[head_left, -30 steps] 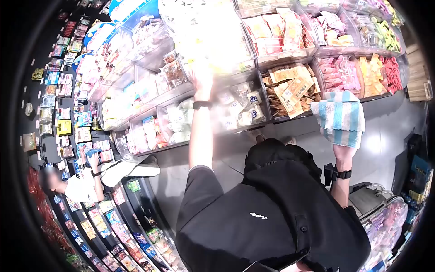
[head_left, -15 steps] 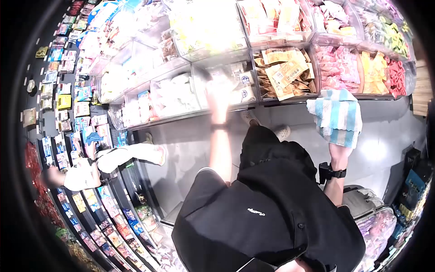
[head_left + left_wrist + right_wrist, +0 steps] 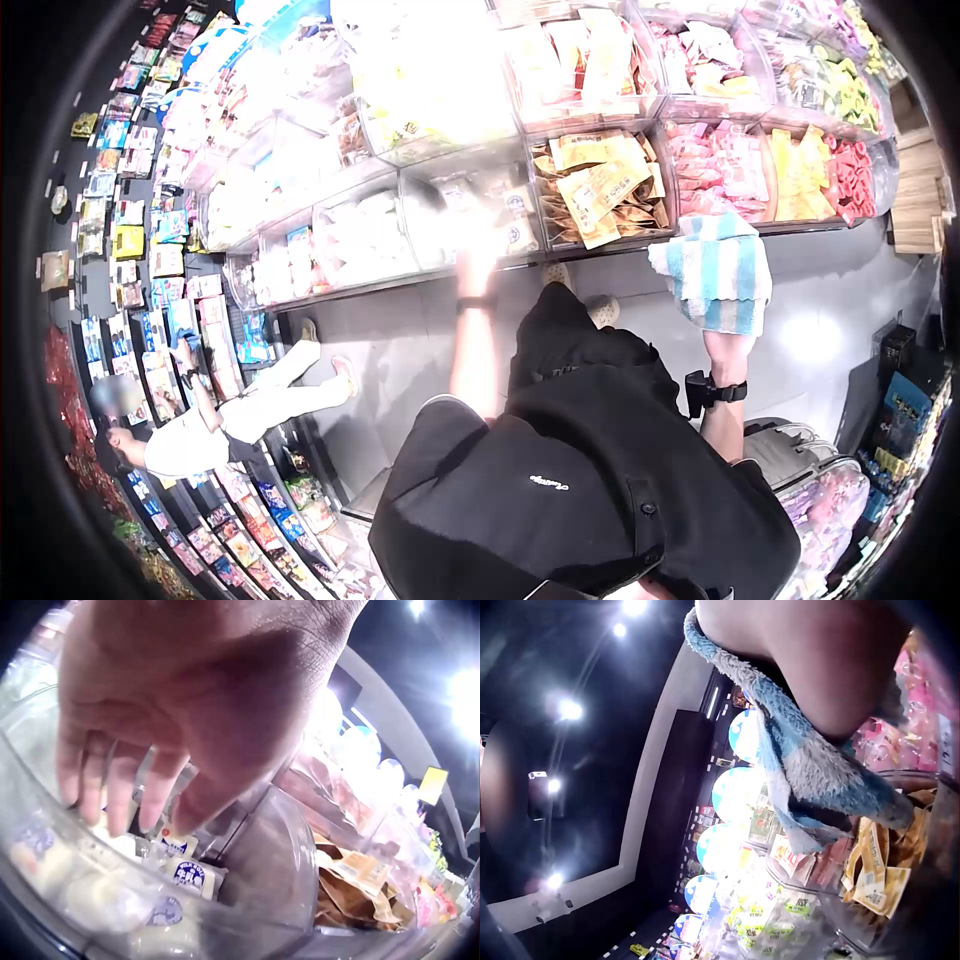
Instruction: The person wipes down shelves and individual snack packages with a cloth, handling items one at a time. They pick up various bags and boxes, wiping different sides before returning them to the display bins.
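My left hand point(image 3: 187, 697) reaches into a clear bin point(image 3: 262, 855), its palm facing the wrist camera and fingers pointing down. Loosely extended fingers point(image 3: 127, 780) end among white packets with blue print point(image 3: 191, 876). In the head view glare washes out much of this hand point(image 3: 478, 240). A blue, white and grey striped towel point(image 3: 712, 275) covers most of my right hand point(image 3: 730, 346), out to the right in front of the bins. In the right wrist view the thumb side point(image 3: 817, 682) presses over the fluffy towel point(image 3: 817, 776); the other fingers are hidden.
Bins of brown packets point(image 3: 600, 190), pink packets point(image 3: 720, 165), yellow packets point(image 3: 802, 180) and red packets point(image 3: 853, 178) run rightward. Another person point(image 3: 190, 435) stands by the shelves at left. A grey bag point(image 3: 790, 450) is at lower right, with grey floor point(image 3: 640, 260) below the bins.
My left hand has come down and toward me, from the upper bins to the front bin of white packets. My right hand keeps the towel. The other person has shifted by the shelves.
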Available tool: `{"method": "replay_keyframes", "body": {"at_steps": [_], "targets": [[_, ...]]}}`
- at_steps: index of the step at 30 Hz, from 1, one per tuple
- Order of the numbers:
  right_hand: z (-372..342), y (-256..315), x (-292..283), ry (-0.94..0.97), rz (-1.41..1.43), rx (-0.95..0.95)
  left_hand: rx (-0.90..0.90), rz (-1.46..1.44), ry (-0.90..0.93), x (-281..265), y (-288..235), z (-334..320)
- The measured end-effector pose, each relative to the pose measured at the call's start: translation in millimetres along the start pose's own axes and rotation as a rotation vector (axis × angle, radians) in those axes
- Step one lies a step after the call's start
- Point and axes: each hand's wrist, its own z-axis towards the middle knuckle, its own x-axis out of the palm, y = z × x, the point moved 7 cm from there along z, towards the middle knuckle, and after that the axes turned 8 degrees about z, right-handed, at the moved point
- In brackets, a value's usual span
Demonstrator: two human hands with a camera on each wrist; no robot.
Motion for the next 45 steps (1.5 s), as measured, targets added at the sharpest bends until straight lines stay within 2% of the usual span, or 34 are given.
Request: {"method": "replay_keyframes", "body": {"at_steps": [1,2,7,9,11,15,17,20,21,24,26,28,29,30,31,32,35,37,38,39,41,42,43,44,45], "targets": [[1,0,2,0.004,-0.008,-0.006,-0.025,-0.019,0.055,-3,-1,5],[3,0,2,-0.041,-0.007,-0.025,0.018,0.090,0.144,39,43,34],[6,-8,21,0.002,0.012,-0.106,-0.061,0.234,0.412,63,53,83],[3,-16,41,-0.091,0.036,-0.114,-0.065,0.160,0.504,84,61,98],[14,-21,33,0.180,0.038,-0.077,-0.083,0.037,0.592,108,75,110],[22,-32,37,0.050,-0.013,-0.129,-0.140,-0.257,0.736,162,108,122],[25,-38,45,0.062,-0.007,-0.150,-0.099,-0.297,0.752,192,122,130],[27,-51,56,0.095,0.017,-0.155,0.096,-0.234,0.783,246,160,147],[29,-54,55,0.087,0.021,-0.169,-0.064,-0.268,0.800,233,148,133],[33,-66,47,0.054,0.018,-0.201,-0.240,-0.713,0.818,221,137,106],[36,-75,49,0.055,0.028,-0.161,0.016,-0.413,0.799,227,141,105],[39,-82,52,0.075,0.038,-0.121,0.056,0.061,0.677,202,120,106],[42,-84,54,0.095,0.042,-0.102,0.013,0.079,0.537,178,109,103],[43,-87,65,0.121,0.012,-0.084,0.094,0.127,0.505,165,97,103],[42,-91,76,0.230,0.032,-0.027,0.176,0.174,0.473,157,87,103],[44,-91,75,0.185,0.020,-0.046,0.338,0.186,0.562,166,85,104],[51,-91,78,0.125,-0.048,-0.078,0.206,-0.405,0.637,161,99,111],[54,-93,81,0.162,-0.087,-0.077,0.171,-0.478,0.664,140,94,119],[52,-97,92,0.258,-0.079,-0.039,0.022,-0.431,0.736,95,72,108],[49,-100,103,0.356,-0.072,-0.001,-0.109,-0.258,0.515,5,13,90],[46,-106,127,0.395,-0.276,-0.060,0.029,-0.333,0.437,-37,-20,86],[43,-110,141,0.417,-0.409,-0.119,0.196,-0.415,0.329,-52,-37,82],[48,-116,142,0.345,-0.332,-0.038,0.360,-0.493,0.217,-69,-52,76],[51,-124,136,0.377,-0.419,-0.046,0.376,-0.456,0.176,-79,-65,70],[62,-140,128,0.398,-0.291,0.107,0.388,-0.499,0.144,-85,-79,60]]}}
